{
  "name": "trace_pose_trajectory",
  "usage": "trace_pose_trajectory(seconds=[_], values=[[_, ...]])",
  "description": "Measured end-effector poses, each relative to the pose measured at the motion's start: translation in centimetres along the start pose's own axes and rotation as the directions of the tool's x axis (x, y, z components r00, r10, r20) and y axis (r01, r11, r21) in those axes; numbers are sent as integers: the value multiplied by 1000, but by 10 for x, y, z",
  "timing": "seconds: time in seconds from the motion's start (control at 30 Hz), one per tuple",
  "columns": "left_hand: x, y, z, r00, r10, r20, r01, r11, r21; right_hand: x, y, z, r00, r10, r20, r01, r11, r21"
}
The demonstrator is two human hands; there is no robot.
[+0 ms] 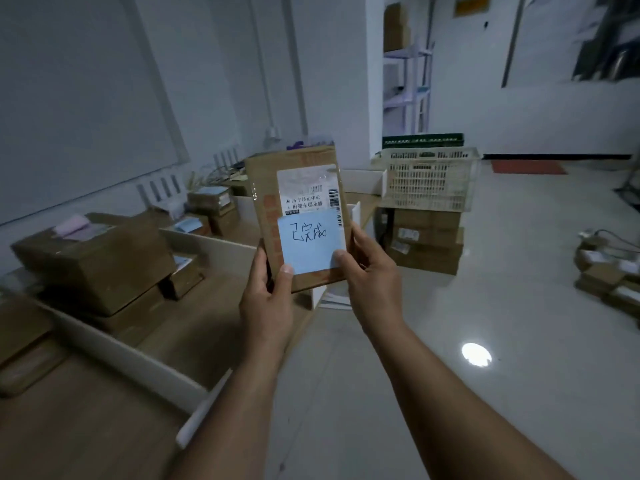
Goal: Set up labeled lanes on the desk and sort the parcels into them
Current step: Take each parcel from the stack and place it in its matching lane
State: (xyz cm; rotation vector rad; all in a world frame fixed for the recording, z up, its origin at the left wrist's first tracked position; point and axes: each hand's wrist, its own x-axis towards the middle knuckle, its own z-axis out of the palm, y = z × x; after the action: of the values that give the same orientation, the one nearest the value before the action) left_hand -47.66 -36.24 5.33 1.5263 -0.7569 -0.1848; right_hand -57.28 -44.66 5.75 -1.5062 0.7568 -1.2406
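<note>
Cardboard parcel [268,181] upright, blue note [311,249] on front, left hand [266,303] and right hand [374,271], fingers clamped on it

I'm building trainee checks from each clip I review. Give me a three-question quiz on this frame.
1. True or false: only the left hand holds the parcel.
2. What colour is the handwritten note on the parcel? A pink, B blue, C yellow.
3. Fill in: the white basket stands on stacked ____ boxes.
Key: 1 false, the left hand and the right hand both hold it; 2 B; 3 cardboard.
</note>
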Motion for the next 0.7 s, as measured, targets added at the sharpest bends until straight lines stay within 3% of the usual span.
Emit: trace_pose_trajectory(seconds=[0.2,0.5,0.7], values=[[100,-20,83,1000,-28,7,29,999,-18,121,29,-1,1000,15,-11,-16,998,-65],[232,-56,151,999,-38,-32,36,999,-40,271,87,39,1000,7,24,-5,997,-78],[307,-85,175,977,-41,-210,40,999,-9,358,123,79,973,1,231,5,1000,-26]])
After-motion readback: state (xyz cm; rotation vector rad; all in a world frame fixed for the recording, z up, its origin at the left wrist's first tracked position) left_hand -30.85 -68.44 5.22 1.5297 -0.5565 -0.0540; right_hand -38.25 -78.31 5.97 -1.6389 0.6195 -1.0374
